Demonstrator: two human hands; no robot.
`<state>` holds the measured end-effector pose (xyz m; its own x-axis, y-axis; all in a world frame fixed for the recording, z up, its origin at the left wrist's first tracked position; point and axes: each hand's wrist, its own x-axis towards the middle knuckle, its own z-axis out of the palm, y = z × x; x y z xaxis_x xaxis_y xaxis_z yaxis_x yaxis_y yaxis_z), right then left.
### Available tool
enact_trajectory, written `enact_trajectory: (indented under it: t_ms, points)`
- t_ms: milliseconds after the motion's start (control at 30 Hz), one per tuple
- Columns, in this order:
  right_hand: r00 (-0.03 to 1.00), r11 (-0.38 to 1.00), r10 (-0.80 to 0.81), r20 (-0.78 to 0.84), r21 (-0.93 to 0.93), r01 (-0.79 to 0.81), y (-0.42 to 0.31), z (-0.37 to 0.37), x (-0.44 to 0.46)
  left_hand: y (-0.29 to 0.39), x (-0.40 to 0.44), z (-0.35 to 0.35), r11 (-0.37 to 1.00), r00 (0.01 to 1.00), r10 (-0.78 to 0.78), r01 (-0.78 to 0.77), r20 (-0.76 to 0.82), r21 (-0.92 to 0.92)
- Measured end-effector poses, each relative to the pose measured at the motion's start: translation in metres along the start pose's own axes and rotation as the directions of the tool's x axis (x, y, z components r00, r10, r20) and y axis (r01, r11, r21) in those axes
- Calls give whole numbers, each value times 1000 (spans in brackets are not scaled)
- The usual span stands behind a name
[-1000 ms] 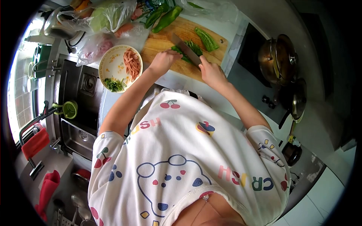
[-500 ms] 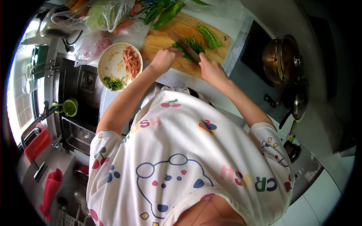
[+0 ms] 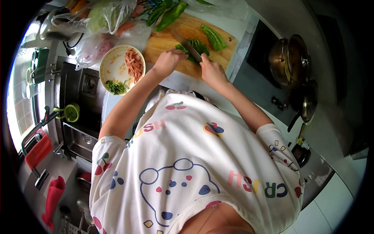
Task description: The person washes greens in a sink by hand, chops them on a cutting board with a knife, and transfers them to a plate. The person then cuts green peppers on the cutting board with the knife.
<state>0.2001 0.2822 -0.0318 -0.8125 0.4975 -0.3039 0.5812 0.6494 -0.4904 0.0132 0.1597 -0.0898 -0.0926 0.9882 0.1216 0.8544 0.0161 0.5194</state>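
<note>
My right hand (image 3: 213,71) is wrapped round the handle of a kitchen knife (image 3: 187,46), whose blade slants up and left over the cutting board (image 3: 161,43). With fingers curled, my left hand (image 3: 170,62) holds a piece of green pepper (image 3: 180,48) just left of the blade; most of that piece is hidden. Cut green pepper (image 3: 200,46) lies right of the blade. Farther right on the board is a pepper half (image 3: 213,38), cut side up. A whole green pepper (image 3: 171,16) rests at the board's far left edge.
Left of the board, a patterned bowl (image 3: 113,64) holds pink meat strips (image 3: 133,64) and chopped greens (image 3: 116,86). Plastic bags (image 3: 93,43) of produce lie behind it. A sink (image 3: 80,134) with a green cup (image 3: 72,113) is at left; a lidded pot (image 3: 282,62) stands on the stove at right.
The knife and my right hand have shifted slightly left, toward my left hand. My left hand stays at the pepper. The whole view has drifted a little.
</note>
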Motion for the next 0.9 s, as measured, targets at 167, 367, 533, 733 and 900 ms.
enact_trajectory:
  t_ms: [167,367,533,733,900]
  points:
    - [978,983,79,-193,177,-44,19,6,6,-3,-6,7,999,995,18,-21,-94,-30]
    - [975,984,-12,-224,168,51,17,-9,-5,-9,-7,9,1000,996,23,-23,-80,-2]
    - [995,996,-77,-62,38,79,0,-23,-13,-5,-6,7,996,997,32,-26,-70,88]
    - [995,996,-92,-28,0,92,0,-20,-18,-4,-7,6,996,994,29,-20,-102,92]
    - [996,996,-87,-15,-22,86,1,-23,-20,-7,-6,7,996,993,41,-33,-111,77]
